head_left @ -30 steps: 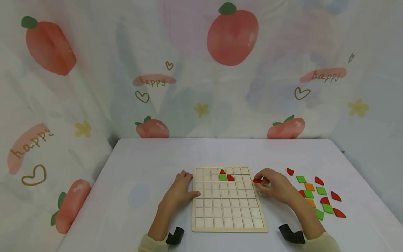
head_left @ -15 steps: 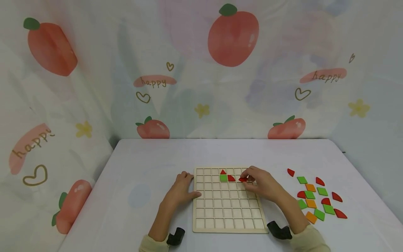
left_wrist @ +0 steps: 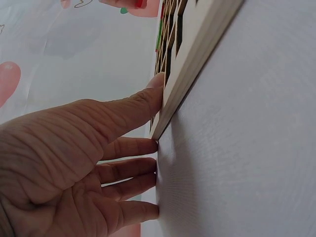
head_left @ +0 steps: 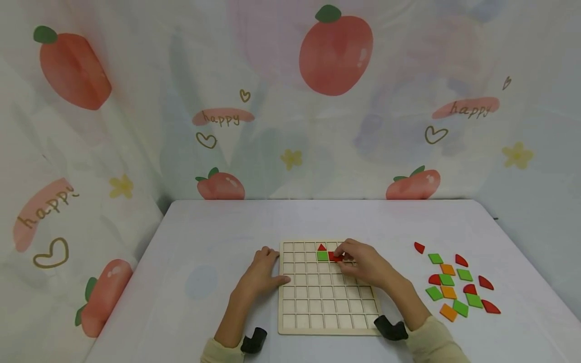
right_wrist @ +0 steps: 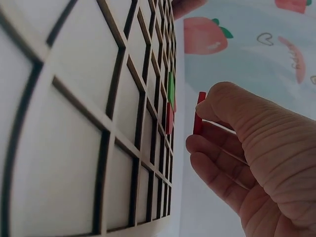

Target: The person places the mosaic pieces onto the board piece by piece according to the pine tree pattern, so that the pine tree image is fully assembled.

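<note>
A wooden grid board (head_left: 317,292) lies on the table. In its upper rows sit a green square tile (head_left: 322,256), a red triangle tile (head_left: 322,247) above it and a red rounded tile (head_left: 332,256) to its right. My right hand (head_left: 367,262) pinches another red tile (right_wrist: 198,113) between thumb and fingers, held just over the board's surface in the right wrist view. In the head view it overlaps the red rounded tile. My left hand (head_left: 258,272) rests at the board's left edge, thumb on the rim and the other fingers extended beside it.
Right of the board, several loose tiles lie scattered on the white table (head_left: 227,222): red rounded ones (head_left: 485,283), green squares (head_left: 474,301) and orange squares (head_left: 448,312). A printed curtain (head_left: 290,126) hangs behind the table. Black wrist mounts (head_left: 391,328) sit near both cuffs.
My right hand has moved left from beyond the board's right edge to over its upper rows, carrying the red tile. The left hand stays in place.
</note>
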`<state>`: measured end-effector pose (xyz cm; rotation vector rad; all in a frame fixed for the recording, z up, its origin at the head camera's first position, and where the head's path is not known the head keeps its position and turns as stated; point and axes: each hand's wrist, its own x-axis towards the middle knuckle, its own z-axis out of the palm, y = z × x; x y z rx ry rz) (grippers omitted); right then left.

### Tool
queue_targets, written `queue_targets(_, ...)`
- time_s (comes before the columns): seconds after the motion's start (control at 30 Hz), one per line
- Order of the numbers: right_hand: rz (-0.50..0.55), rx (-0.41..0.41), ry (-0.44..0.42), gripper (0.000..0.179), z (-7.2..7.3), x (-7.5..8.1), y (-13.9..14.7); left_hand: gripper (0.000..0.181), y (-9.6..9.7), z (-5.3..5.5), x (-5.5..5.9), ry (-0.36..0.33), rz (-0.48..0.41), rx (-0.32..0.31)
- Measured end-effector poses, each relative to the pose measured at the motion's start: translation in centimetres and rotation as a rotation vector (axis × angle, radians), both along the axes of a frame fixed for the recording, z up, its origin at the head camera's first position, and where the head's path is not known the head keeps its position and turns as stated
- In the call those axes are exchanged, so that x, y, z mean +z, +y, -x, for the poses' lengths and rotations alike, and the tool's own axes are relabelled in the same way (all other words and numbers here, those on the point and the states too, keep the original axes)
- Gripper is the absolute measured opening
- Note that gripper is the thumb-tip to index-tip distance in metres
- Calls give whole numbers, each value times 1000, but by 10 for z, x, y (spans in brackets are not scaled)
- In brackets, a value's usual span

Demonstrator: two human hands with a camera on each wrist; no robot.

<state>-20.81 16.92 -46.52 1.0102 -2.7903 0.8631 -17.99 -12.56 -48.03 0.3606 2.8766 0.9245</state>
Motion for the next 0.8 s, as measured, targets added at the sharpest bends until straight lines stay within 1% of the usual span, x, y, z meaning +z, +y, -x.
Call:
queue_targets(0.23, -11, 38, -4, 17, 3, 0, -12, 67, 0, 0, 0, 4, 1, -3)
queue_targets(0.4, -9, 67, 1, 15, 5, -1, -19, 67, 0, 0, 1, -2, 3, 7)
queue_targets(0.6, -37, 88, 20, 13, 8, 0, -28, 68, 1, 0, 3, -14, 2, 13)
queue_targets(0.77, -28, 114, 37, 12, 10, 0, -35, 69, 1, 0, 4, -18, 9, 14)
queue_targets(0.8, -31, 120, 51, 12, 11, 0, -37, 69, 1, 0, 4, -19, 11, 14)
